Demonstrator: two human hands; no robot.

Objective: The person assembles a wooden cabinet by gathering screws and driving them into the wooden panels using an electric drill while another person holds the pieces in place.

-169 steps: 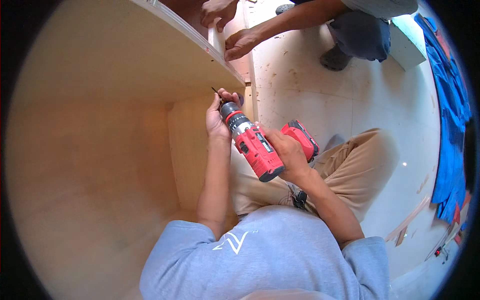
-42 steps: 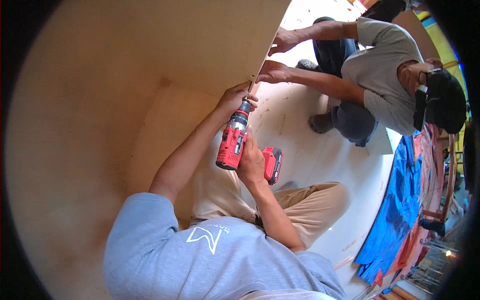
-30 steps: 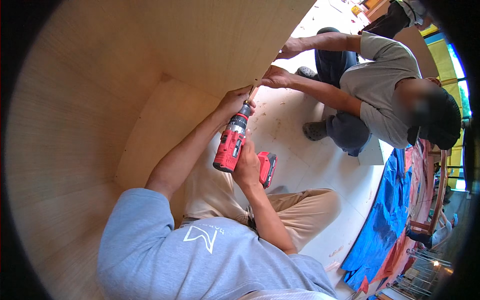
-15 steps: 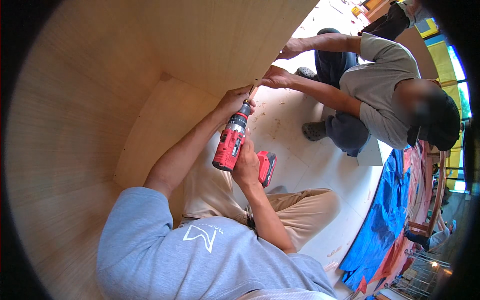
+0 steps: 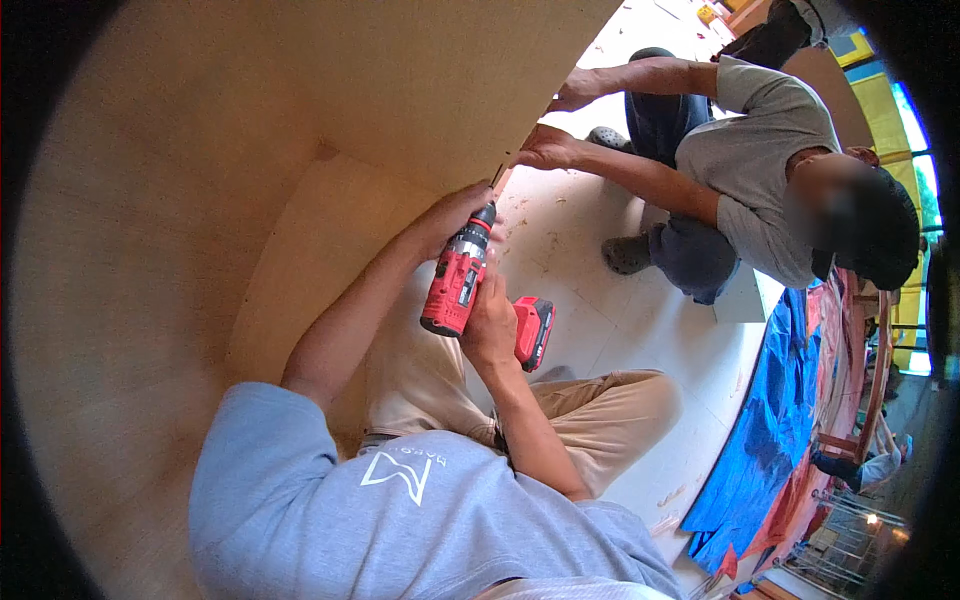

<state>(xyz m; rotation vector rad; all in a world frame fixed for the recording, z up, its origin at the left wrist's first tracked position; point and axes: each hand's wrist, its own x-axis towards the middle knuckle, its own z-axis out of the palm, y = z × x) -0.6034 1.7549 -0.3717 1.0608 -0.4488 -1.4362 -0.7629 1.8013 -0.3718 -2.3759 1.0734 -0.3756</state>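
A red and black cordless drill is in my right hand, whose fingers wrap round its grip below the body. Its battery sticks out to the right of my wrist. From the chuck a thin dark bit points up toward the edge of a pale wooden panel. Whether the bit's tip touches the wood I cannot tell. My left hand is beside the chuck, close under the panel. Its fingers are mostly hidden behind the drill and blurred.
A co-worker crouches at right, one hand at the panel's edge and the other farther along it. Wooden panels enclose my left side. Wood shavings dot the white floor. A blue tarp lies at right.
The drill has drawn back slightly down and left, and more of the bit shows between chuck and panel. My left hand has shifted slightly down and left.
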